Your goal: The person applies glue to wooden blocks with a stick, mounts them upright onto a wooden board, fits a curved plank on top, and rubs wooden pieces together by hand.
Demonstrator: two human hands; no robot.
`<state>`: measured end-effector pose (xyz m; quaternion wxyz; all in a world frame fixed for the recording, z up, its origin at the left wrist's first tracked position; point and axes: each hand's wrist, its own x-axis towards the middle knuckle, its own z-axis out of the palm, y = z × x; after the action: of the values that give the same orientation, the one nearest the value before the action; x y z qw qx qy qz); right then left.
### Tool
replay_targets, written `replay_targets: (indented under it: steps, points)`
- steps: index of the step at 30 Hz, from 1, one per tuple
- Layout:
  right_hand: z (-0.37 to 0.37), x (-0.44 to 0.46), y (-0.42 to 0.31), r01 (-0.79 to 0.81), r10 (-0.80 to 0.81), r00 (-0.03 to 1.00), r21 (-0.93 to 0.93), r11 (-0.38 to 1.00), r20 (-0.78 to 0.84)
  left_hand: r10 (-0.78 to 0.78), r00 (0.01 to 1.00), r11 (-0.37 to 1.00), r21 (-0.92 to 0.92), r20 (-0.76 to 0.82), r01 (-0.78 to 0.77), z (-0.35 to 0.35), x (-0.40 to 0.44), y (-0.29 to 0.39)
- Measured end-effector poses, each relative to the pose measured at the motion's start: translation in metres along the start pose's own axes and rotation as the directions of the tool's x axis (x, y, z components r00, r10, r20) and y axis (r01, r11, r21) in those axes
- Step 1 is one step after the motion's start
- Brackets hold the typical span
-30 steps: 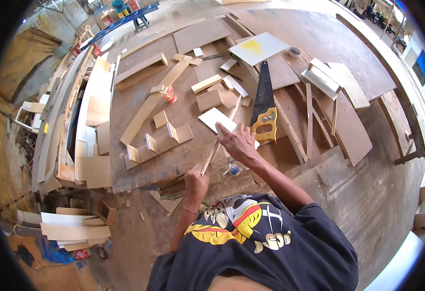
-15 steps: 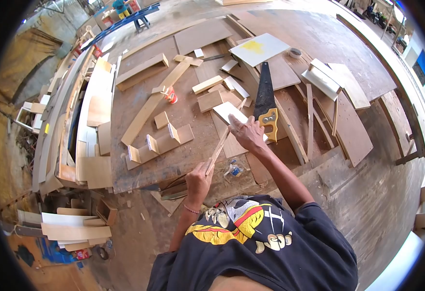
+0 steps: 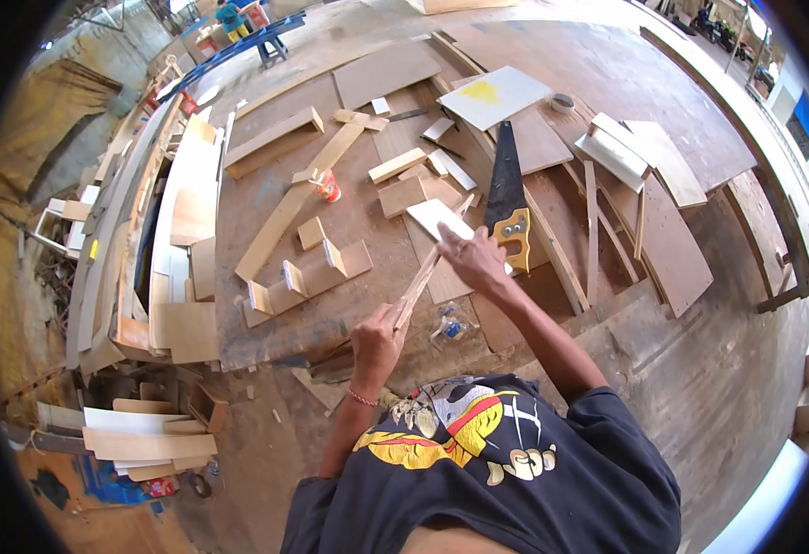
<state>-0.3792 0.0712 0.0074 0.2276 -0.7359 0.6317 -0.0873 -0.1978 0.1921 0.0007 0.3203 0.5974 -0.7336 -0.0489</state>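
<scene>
My left hand [image 3: 378, 338] is closed around the near end of a thin wooden strip [image 3: 415, 294], which slants up and away over the workbench. Farther out, my right hand [image 3: 474, 258] grips the near end of a small white board [image 3: 432, 218], its index finger lying along the top. The strip passes close beside the right hand's thumb and the board; whether they touch is hard to make out. Just right of that hand lies a handsaw [image 3: 506, 180] with a black blade and a yellow handle [image 3: 517, 242], not held by either hand.
The brown workbench [image 3: 266, 343] carries several wood offcuts, a red cup [image 3: 329, 187], a plank with three upright blocks [image 3: 310, 283] and a yellow-stained white panel [image 3: 506, 92]. Stacked boards [image 3: 183, 328] stand left. Another person [image 3: 230, 18] is far off at the upper left.
The view has shifted slightly. Both hands keep their hold on the strip and the white board, with only slight movement of the right hand's fingers.
</scene>
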Motion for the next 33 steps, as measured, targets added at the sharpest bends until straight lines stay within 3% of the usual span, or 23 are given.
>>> replay_targets:
  steps: [4, 5, 8, 10, 11, 13, 15, 17, 19, 21, 23, 24, 27, 29, 30, 31, 33]
  points:
    - [-0.009, -0.072, -0.049, 0.323, -0.323, 0.944, -0.009, 0.946, -0.067, -0.006, 1.000, 0.999, 0.052, 0.026, 0.005, -0.008, 0.010, -0.009]
    - [-0.004, -0.090, -0.053, 0.442, -0.436, 0.875, -0.019, 0.897, -0.211, 0.015, 0.998, 0.997, 0.068, 0.056, -0.018, -0.007, 0.009, -0.012]
    - [-0.006, -0.094, -0.051, 0.421, -0.413, 0.904, 0.057, 0.905, -0.110, -0.055, 0.998, 0.998, 0.024, 0.032, 0.054, 0.004, 0.004, -0.013]
    - [-0.005, -0.073, -0.047, 0.339, -0.333, 0.937, 0.041, 0.940, -0.108, -0.088, 0.996, 0.996, 0.035, 0.012, 0.087, 0.006, 0.010, -0.003]
    - [-0.012, -0.062, -0.049, 0.211, -0.210, 0.977, 0.022, 0.977, -0.037, -0.089, 0.996, 0.995, 0.035, 0.013, 0.089, 0.005, 0.012, 0.001]
    - [-0.003, -0.043, -0.038, 0.177, -0.168, 0.977, 0.063, 0.982, -0.133, -0.120, 0.993, 0.992, -0.032, 0.010, 0.121, 0.003, 0.014, 0.004]
    - [0.003, -0.052, -0.047, 0.183, -0.172, 0.973, 0.061, 0.981, -0.153, -0.065, 0.998, 0.998, 0.016, -0.020, 0.065, 0.006, 0.012, -0.008]
    - [-0.006, -0.081, -0.063, 0.313, -0.310, 0.949, 0.042, 0.949, -0.065, -0.145, 0.989, 0.987, 0.081, 0.036, 0.141, 0.012, 0.010, -0.018]
    - [-0.003, -0.106, -0.066, 0.442, -0.428, 0.884, 0.038, 0.896, -0.187, 0.063, 0.983, 0.992, -0.097, -0.172, -0.080, 0.006, 0.016, -0.011]
    - [-0.006, -0.097, -0.062, 0.399, -0.393, 0.912, 0.028, 0.917, -0.122, -0.051, 0.999, 0.999, -0.003, 0.013, 0.051, 0.019, 0.007, -0.022]
    - [-0.006, -0.069, -0.051, 0.229, -0.227, 0.971, 0.019, 0.973, -0.080, -0.053, 0.998, 0.998, 0.044, -0.036, 0.054, 0.011, 0.011, -0.002]
    - [0.009, -0.050, -0.036, 0.212, -0.200, 0.959, 0.041, 0.976, -0.201, -0.050, 0.998, 0.998, 0.027, -0.026, 0.051, 0.008, 0.011, 0.003]
    - [-0.007, -0.052, -0.043, 0.156, -0.150, 0.986, 0.098, 0.983, -0.066, -0.065, 0.998, 0.998, 0.000, -0.020, 0.065, 0.006, 0.013, 0.003]
    - [-0.001, -0.081, -0.057, 0.321, -0.321, 0.943, -0.011, 0.947, -0.089, -0.083, 0.996, 0.996, -0.016, -0.025, 0.082, 0.007, 0.013, -0.001]
    - [-0.002, -0.100, -0.064, 0.407, -0.397, 0.904, 0.038, 0.913, -0.160, -0.062, 0.997, 0.995, -0.084, -0.050, 0.057, 0.008, 0.009, -0.006]
    - [-0.003, -0.106, -0.064, 0.440, -0.426, 0.889, 0.054, 0.897, -0.167, -0.041, 0.996, 0.988, -0.151, -0.075, 0.029, 0.010, 0.006, -0.010]
    - [-0.009, -0.096, -0.061, 0.395, -0.390, 0.917, 0.050, 0.917, -0.087, 0.005, 0.994, 0.993, -0.116, -0.110, -0.018, 0.016, 0.001, -0.012]
